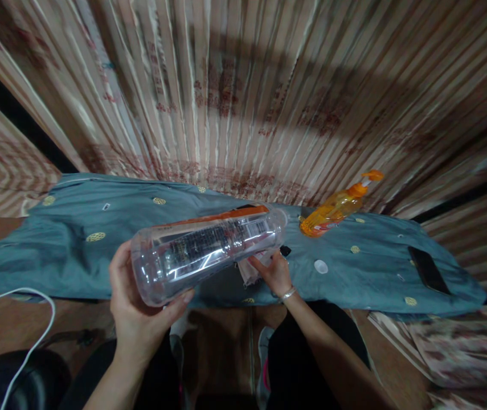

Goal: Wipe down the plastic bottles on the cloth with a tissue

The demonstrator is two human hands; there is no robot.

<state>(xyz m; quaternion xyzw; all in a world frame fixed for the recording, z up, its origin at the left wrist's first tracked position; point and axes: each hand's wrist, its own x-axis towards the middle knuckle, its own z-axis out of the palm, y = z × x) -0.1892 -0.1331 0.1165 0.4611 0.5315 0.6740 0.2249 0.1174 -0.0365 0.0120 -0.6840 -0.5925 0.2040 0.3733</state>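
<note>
A large clear plastic bottle [213, 250] with an orange-edged printed label lies tilted across the middle of the view, its neck to the right. My left hand [140, 307] is wrapped round its base end, the thumb underneath. Below the neck end, my right hand [275, 274] pinches a pale pinkish, cloth-like piece [249, 273], partly hidden by the bottle. A small black object [285, 250] is beside the right fingers. Farther right are a round white disc [320, 266] and a pump bottle [331, 213] of orange liquid.
A teal patterned cloth [72, 245] covers the low surface before me, with a black phone [429, 269] at its right. Striped curtains [243, 102] hang close behind. A white cable [49, 319] curves at lower left. My shoes [264, 359] are on the brown floor.
</note>
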